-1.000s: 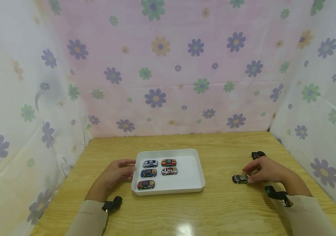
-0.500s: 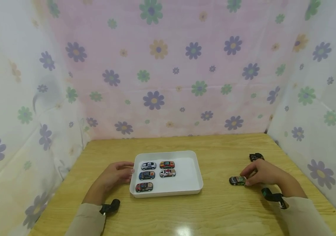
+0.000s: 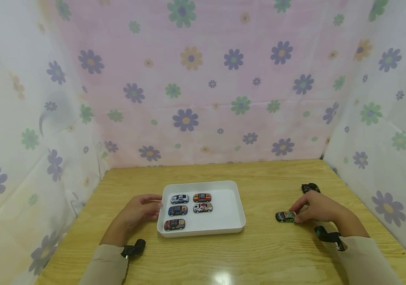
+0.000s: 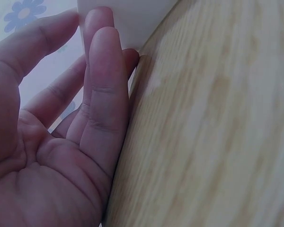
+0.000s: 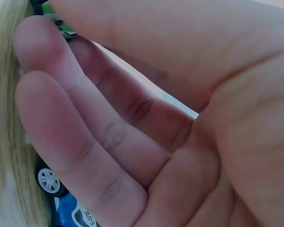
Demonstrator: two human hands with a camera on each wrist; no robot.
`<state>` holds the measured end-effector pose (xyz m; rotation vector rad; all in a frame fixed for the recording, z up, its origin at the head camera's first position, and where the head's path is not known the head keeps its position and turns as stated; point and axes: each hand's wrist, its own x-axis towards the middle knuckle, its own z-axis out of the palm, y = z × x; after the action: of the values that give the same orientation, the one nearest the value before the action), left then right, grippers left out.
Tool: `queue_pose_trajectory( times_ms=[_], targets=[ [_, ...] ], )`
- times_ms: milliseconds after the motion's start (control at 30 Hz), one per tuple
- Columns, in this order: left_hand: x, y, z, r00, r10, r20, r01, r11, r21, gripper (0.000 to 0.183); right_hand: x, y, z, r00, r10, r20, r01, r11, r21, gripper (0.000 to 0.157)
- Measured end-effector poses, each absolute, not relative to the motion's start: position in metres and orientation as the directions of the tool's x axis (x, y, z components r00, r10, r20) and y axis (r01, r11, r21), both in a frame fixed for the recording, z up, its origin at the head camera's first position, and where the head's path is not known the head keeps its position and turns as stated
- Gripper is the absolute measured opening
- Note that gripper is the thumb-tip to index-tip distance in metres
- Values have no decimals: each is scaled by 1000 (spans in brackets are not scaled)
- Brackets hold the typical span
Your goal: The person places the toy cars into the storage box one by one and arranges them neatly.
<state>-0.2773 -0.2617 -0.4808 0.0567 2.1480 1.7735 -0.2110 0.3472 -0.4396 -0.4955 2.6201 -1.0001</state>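
Note:
My right hand [image 3: 318,208] pinches the rear end of a black-and-green toy car [image 3: 286,216] between thumb and forefinger, low at the table. In the right wrist view, a green bit of that toy car [image 5: 57,19] shows beyond the fingertips. Below those fingers a blue toy car [image 5: 68,205] with a white-spoked wheel is partly visible; the head view hides it behind the hand. My left hand [image 3: 135,211] rests at the left side of a white tray [image 3: 224,227], its extended fingers [image 4: 104,80] touching the wall. Several toy cars [image 3: 178,210] stand in two columns inside the tray.
A black toy car [image 3: 310,188] sits behind my right hand. The wooden table [image 3: 260,257] is enclosed by flower-patterned cloth [image 3: 203,79] at the back and both sides. Bare tray floor lies right of the cars.
My right hand has shifted slightly left with the black-and-green toy car. The whole head view has tilted a little. The left hand stays at the tray.

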Motion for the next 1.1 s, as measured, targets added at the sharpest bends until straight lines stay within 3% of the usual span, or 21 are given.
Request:
queue_pose_trajectory(
  times_ms=[1100],
  targets=[
    [-279,-262,-481,-934,256,-249,-192,228,955,57,-214,323,-442,-901,-404,-158,-194,700,-687,24]
  ],
)
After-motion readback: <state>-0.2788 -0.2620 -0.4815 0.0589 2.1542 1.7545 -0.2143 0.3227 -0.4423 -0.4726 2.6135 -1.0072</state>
